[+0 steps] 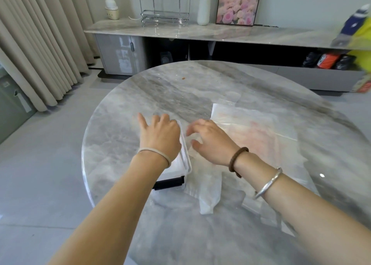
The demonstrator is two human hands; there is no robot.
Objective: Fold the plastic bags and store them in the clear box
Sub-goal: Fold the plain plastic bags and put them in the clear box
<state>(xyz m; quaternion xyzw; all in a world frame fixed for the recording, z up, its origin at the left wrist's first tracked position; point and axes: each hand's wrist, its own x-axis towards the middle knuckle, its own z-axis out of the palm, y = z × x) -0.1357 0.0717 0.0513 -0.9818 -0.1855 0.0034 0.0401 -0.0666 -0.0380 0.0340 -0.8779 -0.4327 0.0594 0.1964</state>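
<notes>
Hovering splayed hands [160, 133] [211, 141] at clear box [185, 158]

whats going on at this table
A person works at a round grey marble table. Their left hand is spread open over a clear plastic box with a black latch; the right hand hovers open beside it. To the right, thin whitish plastic bags lie flat on the table, outside the box.

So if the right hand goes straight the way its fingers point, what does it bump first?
Probably the clear box, at the long edge facing the right hand. The left hand lies over the box just beyond. Height is hard to judge, so it might meet that hand instead.
</notes>
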